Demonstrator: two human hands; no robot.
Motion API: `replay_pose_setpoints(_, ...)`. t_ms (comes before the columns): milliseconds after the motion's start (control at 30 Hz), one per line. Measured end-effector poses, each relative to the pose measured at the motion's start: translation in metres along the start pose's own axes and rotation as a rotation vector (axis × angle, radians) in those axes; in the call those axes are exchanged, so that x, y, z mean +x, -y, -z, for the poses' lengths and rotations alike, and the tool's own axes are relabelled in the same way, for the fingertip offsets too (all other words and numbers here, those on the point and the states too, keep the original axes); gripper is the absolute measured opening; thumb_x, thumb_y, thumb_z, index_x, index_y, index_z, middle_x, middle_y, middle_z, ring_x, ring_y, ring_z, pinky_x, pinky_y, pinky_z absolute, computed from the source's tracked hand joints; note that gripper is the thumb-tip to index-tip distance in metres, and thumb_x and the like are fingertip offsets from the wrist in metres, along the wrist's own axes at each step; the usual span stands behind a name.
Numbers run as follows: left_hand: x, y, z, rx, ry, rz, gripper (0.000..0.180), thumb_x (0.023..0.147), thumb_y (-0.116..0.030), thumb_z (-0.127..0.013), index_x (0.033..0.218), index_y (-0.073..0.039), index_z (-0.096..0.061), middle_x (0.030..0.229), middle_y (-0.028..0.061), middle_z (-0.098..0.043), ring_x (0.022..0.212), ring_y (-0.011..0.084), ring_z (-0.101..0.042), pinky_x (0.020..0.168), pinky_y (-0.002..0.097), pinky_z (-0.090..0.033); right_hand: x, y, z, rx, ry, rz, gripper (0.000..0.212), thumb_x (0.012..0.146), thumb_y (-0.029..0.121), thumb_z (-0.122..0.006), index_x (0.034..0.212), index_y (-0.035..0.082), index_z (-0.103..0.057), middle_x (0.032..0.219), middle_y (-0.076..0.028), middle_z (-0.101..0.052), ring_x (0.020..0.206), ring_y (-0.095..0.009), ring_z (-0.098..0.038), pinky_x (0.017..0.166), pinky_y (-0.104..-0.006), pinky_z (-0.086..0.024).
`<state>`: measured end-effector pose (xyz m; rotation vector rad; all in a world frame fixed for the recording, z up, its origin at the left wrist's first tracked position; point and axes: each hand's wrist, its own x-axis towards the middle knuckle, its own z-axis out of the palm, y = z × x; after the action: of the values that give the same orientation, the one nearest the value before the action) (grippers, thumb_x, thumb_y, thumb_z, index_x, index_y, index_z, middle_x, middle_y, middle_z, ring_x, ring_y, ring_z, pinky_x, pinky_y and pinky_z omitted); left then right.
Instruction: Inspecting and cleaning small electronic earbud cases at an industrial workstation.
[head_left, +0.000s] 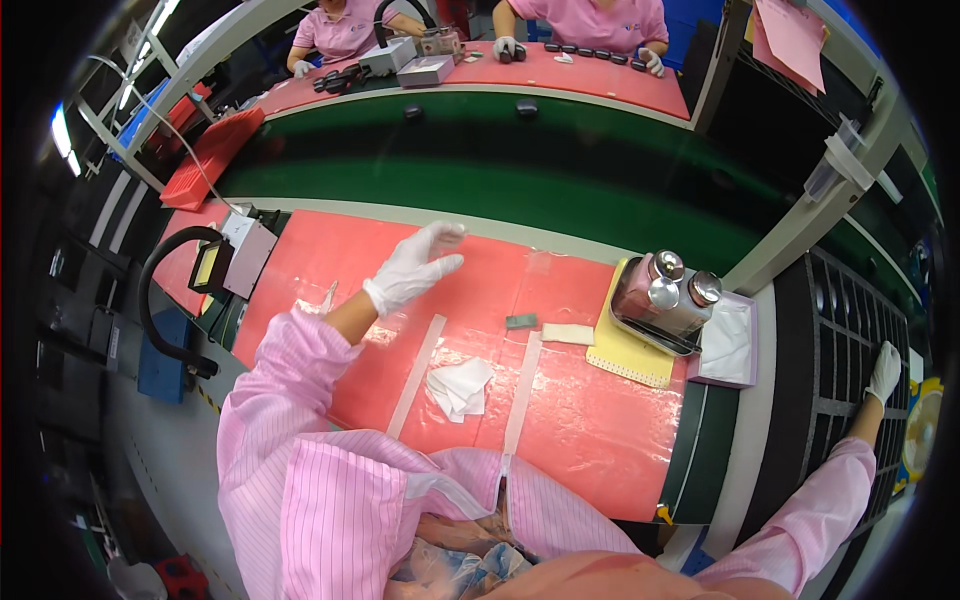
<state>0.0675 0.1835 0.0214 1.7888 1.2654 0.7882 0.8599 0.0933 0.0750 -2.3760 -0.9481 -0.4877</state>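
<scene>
My left hand (414,268), in a white glove, hovers over the red work mat (340,260) near its far edge. Its fingers stretch to the right with the thumb apart, and nothing shows between them. Far off to the right, my right hand (884,372), also gloved, reaches over a black tray (832,375) divided into compartments. Its fingers are too small and foreshortened to show whether they grip anything. On the mat lie a folded white cloth (460,388), a small green block (521,321) and a cream-coloured pad (568,334).
Metal-topped bottles (665,290) stand in a holder on a yellow sheet (630,362), beside a box of white wipes (724,345). A lamp with a bent black arm (150,290) is at left. Beyond runs a green conveyor belt (450,150) carrying dark pieces; two people work across it.
</scene>
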Motion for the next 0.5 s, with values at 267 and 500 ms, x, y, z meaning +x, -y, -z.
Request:
replay_pose_setpoints(267, 0.190, 0.016, 0.001, 0.775, -0.145, -0.104, 0.067, 0.085, -0.029, -0.060, 0.141, -0.006, -0.031, 0.146, 0.0206, -0.030, 0.132, 0.0367, -0.034, 0.109, 0.0382, -0.032, 0.009, -0.028, -0.022, 0.181, -0.145, 0.145, 0.049, 0.082, 0.043, -0.047, 0.083, 0.000, -0.070, 0.084, -0.025, -0.065, 0.082, -0.039, -0.063, 0.078, -0.0451, -0.047)
replay_pose_setpoints(500, 0.318, 0.034, -0.001, 0.977, -0.331, -0.010, 0.080, 0.080, -0.045, -0.063, 0.144, -0.012, -0.028, 0.146, 0.0254, -0.027, 0.132, 0.0398, -0.033, 0.106, 0.0455, -0.033, 0.012, -0.047, -0.026, 0.177, 0.033, 0.103, 0.037, 0.091, 0.025, -0.049, 0.103, -0.006, -0.064, 0.094, -0.022, -0.066, 0.090, -0.032, -0.061, 0.082, -0.0370, -0.045)
